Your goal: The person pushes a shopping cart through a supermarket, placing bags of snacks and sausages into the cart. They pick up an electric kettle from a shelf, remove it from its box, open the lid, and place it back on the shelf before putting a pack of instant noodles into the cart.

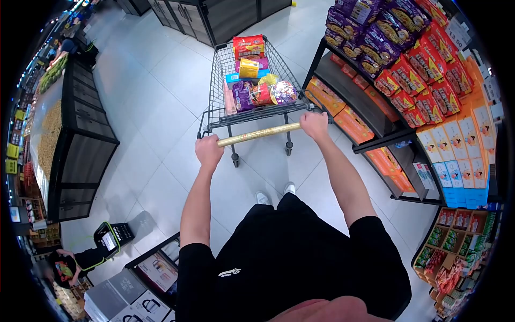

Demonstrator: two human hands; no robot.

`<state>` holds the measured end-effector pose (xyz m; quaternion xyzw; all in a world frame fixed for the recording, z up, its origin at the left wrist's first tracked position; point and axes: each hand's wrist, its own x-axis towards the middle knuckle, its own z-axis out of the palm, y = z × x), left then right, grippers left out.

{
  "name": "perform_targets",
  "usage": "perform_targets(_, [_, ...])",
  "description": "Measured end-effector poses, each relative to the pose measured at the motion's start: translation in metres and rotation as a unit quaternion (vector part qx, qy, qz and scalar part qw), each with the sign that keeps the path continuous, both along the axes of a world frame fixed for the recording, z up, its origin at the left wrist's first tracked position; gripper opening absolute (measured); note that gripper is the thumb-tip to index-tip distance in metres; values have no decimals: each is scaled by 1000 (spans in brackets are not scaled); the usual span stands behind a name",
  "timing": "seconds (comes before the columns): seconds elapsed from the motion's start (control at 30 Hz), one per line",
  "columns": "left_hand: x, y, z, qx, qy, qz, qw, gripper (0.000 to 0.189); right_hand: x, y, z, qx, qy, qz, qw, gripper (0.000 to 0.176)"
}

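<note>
Both of my hands grip the yellow-gold handle bar [260, 134] of a wire shopping cart [217, 80]. My left hand [208, 151] is wrapped round its left end, and my right hand [315, 126] is closed on the right end. Inside the basket stands a red package [249, 47] at the far end. Nearer to me are a yellow box [249, 68], a purple bag [243, 96], a red bag [260, 94] and a round, colourful package [284, 92]. A blue box lies partly hidden beneath them.
On the right, a dark shelf [370, 144] carries purple bags [389, 32], red bags [429, 75] and orange boxes. A dark wooden display [86, 145] with loose goods stands left. Another cabinet [230, 21] is ahead. At lower left, a person [67, 268] is beside a black basket [115, 239].
</note>
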<state>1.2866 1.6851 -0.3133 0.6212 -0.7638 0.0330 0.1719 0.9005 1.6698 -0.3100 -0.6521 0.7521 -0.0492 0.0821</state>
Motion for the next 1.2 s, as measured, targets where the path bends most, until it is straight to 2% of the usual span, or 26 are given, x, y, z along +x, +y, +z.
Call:
perform_targets(0.03, [-2, -11, -2, -6, -2, 7, 1000, 8, -1, -13, 6, -2, 2, -7, 1000, 35])
perform_targets(0.13, [-21, -40, -3, -25, -15, -2, 1000, 11, -21, -51, 11, 142, -21, 6, 990, 40])
perform_targets(0.27, [-29, -77, -16, -30, -28, -1, 999, 16, -42, -102, 9, 209, -37, 32, 977, 43])
perform_targets(0.33, [-38, -91, -14, -38, -44, 3, 998, 17, -47, -126, 24, 351, -99, 48, 930, 46])
perform_targets(0.57, [-60, -149, -14, -20, -71, 40, 996, 19, -70, -184, 9, 377, -128, 99, 912, 52])
perform_targets(0.63, [-63, -162, -19, -28, -65, 16, 997, 19, -72, -195, -1, 379, -133, 118, 908, 55])
perform_targets(0.83, [-68, -200, -15, 3, -79, 20, 997, 16, -84, -214, -8, 281, -147, 180, 931, 62])
perform_targets(0.9, [-64, -213, -5, 141, -78, -7, 987, 8, -85, -218, -3, 283, -178, 201, 921, 63])
perform_targets(0.93, [-65, -221, 11, 139, -80, -9, 987, 8, -85, -221, 3, 281, -180, 200, 921, 63])
perform_targets(1.0, [-63, -235, 38, 310, 7, -75, 948, 19, -82, -225, 13, 337, -201, 194, 899, 62])
perform_targets(1.03, [-61, -243, 35, 309, 8, -78, 948, 19, -78, -226, 11, 336, -200, 191, 900, 62])
perform_targets(1.07, [-59, -250, 30, 372, 193, -54, 906, 25, -74, -226, 8, 336, -197, 181, 903, 62])
perform_targets(1.1, [-59, -259, 25, 422, 370, -29, 827, 30, -70, -225, 4, 337, -193, 170, 906, 62])
perform_targets(1.13, [-71, -263, 24, 413, 406, -37, 814, 32, -65, -224, 1, 339, -190, 165, 907, 62])
perform_targets(1.17, [-91, -262, 14, 355, 454, -18, 817, 23, -60, -222, -1, 326, -204, 167, 908, 62])
perform_targets(1.2, [-108, -262, 7, 335, 402, 2, 852, 19, -53, -222, -1, 312, -217, 170, 909, 62])
